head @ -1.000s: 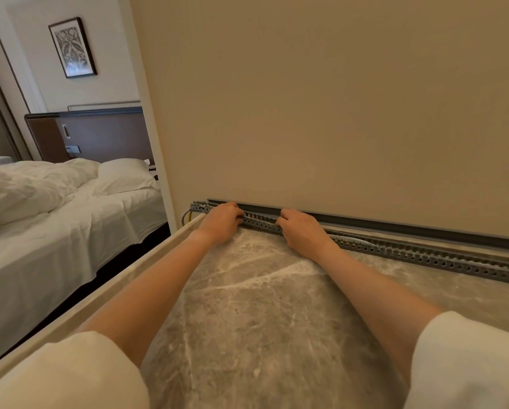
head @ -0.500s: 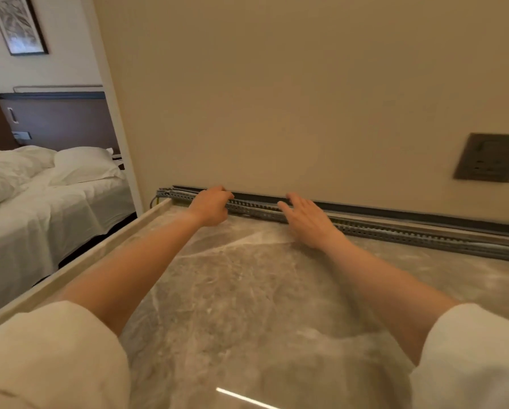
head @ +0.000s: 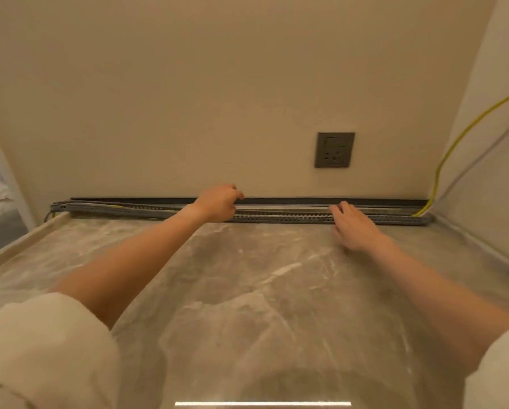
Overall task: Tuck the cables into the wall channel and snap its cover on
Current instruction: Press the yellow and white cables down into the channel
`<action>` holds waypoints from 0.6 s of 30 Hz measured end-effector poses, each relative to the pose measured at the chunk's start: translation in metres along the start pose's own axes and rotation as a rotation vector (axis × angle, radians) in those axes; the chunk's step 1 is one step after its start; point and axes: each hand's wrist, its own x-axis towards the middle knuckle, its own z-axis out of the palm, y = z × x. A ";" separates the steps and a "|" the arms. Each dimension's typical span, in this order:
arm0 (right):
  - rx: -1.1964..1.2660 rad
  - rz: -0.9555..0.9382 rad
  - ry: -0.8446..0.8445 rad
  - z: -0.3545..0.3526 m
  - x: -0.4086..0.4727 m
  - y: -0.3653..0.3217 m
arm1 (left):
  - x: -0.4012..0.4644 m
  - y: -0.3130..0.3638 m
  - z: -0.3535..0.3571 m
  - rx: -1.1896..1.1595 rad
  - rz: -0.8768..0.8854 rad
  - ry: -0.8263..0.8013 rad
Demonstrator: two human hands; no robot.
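Left hand (head: 218, 202) grip curled on channel (head: 277, 215) cover edge | right hand (head: 354, 227) grip open, fingers flat beside channel | yellow cable (head: 454, 149) right of it

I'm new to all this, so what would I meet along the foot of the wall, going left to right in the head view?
Curled left hand → flat right hand → yellow cable rising in the corner.

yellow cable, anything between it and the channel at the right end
Nothing visible does. The yellow cable drops down the side wall straight into the channel; the right hand sits further left.
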 end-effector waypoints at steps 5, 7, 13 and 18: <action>0.014 0.094 -0.152 0.014 -0.023 0.035 | 0.033 0.063 0.021 0.054 0.137 -0.059; 0.023 0.104 -0.138 0.016 -0.023 0.042 | 0.045 0.079 0.029 0.102 0.157 -0.053; 0.019 0.168 -0.157 0.023 -0.014 0.047 | 0.081 0.092 0.050 0.186 0.144 0.017; 0.052 0.200 -0.128 0.034 -0.011 0.053 | 0.105 0.103 0.061 0.140 0.076 0.099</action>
